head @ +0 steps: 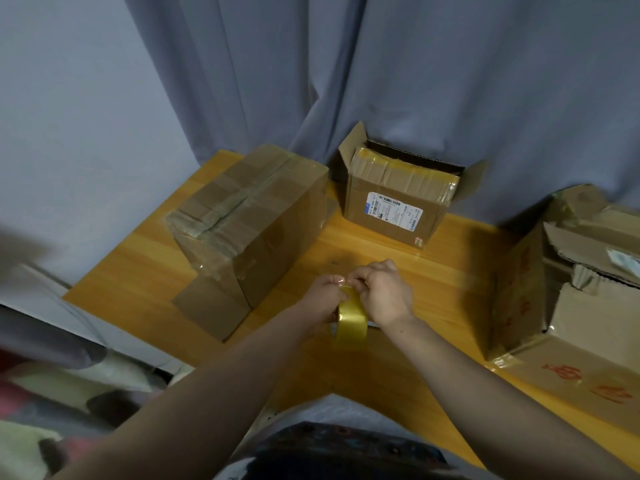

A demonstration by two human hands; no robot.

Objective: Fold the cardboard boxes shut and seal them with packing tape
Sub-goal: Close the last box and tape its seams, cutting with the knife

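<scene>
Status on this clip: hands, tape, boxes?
Left hand grips tape roll; right hand picks at its end. Labelled box flaps open, unsealed. Nothing in the way.

Shipping label (393,211) w/ barcode (389,198) on mid box (356,192), illegible; red chars (557,372) on right box (581,327), prob. Chinese.

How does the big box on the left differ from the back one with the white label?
The left box is closed and taped over; the labelled box has its flaps open. The left box looks larger than the labelled box. Both are brown cardboard on the table.
</scene>
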